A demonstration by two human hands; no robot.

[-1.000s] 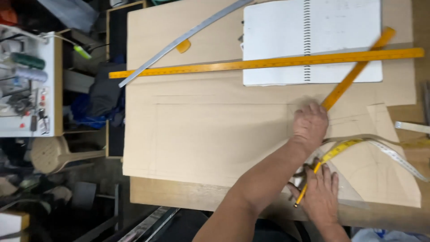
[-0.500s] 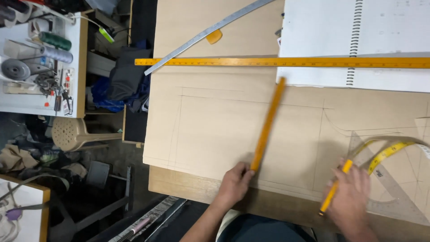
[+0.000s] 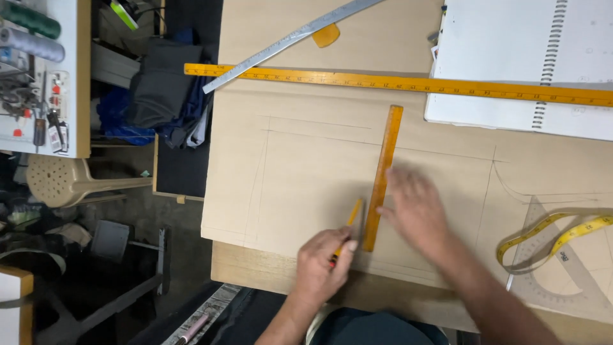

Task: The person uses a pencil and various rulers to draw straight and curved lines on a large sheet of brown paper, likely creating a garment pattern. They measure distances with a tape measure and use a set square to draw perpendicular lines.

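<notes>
A short orange ruler point(image 3: 385, 167) lies nearly upright on the brown pattern paper point(image 3: 306, 172), which bears drawn pencil lines. My right hand point(image 3: 415, 211) rests flat, with its fingers on the ruler's lower right edge. Just left of the ruler's lower end, my left hand point(image 3: 322, 259) grips a yellow pencil point(image 3: 351, 217) whose tip points up along the ruler's left edge.
A long yellow ruler point(image 3: 396, 82) and a curved metal ruler point(image 3: 287, 41) lie across the top, beside an open spiral notebook point(image 3: 511, 57). A yellow tape measure point(image 3: 549, 233) and a clear set square point(image 3: 562, 275) sit at the right. A stool point(image 3: 64, 182) and a cloth pile point(image 3: 159, 96) are at the left.
My right hand has left the tape measure and moved left onto the short ruler. The pencil is now in my left hand at the ruler's lower end. The view has shifted slightly.
</notes>
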